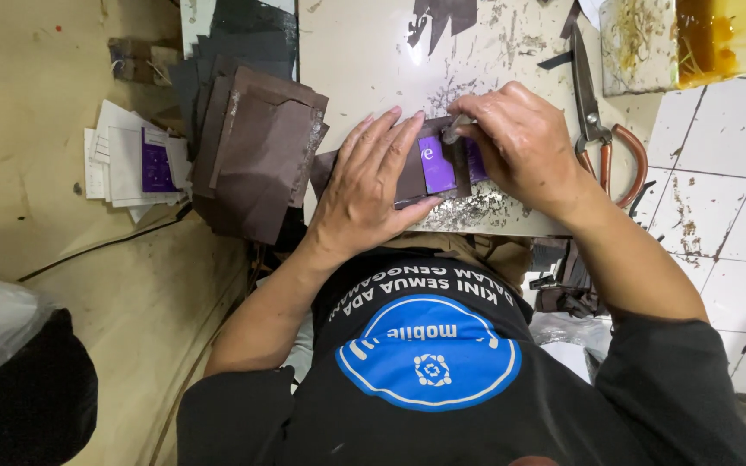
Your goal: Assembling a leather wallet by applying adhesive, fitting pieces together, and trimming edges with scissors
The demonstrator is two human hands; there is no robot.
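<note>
One dark brown leather piece (412, 173) with one purple card (436, 170) on it lies near the table's (356, 60) front edge. The left hand (369, 185) presses it flat, fingers spread; the right hand (520, 142) pinches a small tool (458, 131). One pair of scissors (602, 129) lies at three o'clock, one leather stack (256, 151) at nine.

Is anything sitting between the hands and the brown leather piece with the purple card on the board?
Nothing visible does. The left hand lies flat on the brown leather piece, and the right hand presses a small tool onto it beside the purple card. The scissors lie off to the side.
</note>
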